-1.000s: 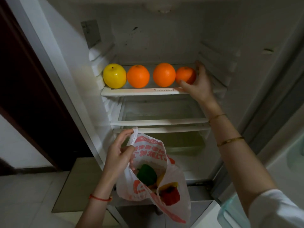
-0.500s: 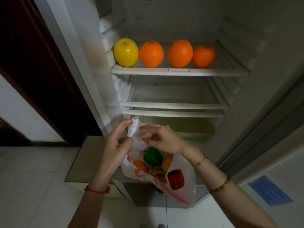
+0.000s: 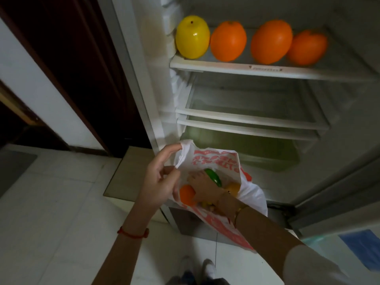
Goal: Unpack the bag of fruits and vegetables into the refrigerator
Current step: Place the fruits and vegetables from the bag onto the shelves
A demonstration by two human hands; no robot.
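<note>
In front of the open refrigerator (image 3: pixel 349 140), I have both hands at the bag (image 3: pixel 253 194).

My left hand (image 3: pixel 158 182) pinches the bag's rim open; my right hand (image 3: pixel 202 182) is inside among a green pepper (image 3: pixel 214 176) and an orange fruit (image 3: pixel 186 195), grip hidden, so I cannot tell. Beyond, the top shelf (image 3: pixel 267 69) carries one yellow fruit (image 3: pixel 192 37) and three oranges (image 3: pixel 271 41).

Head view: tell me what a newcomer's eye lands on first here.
The bright row on the top fridge shelf stands out first: a yellow fruit at the left end, then three oranges beside it. Next comes the red-printed white bag held open below the shelves, the left hand pinching its rim while the right hand reaches inside among a green pepper and another orange.
</note>
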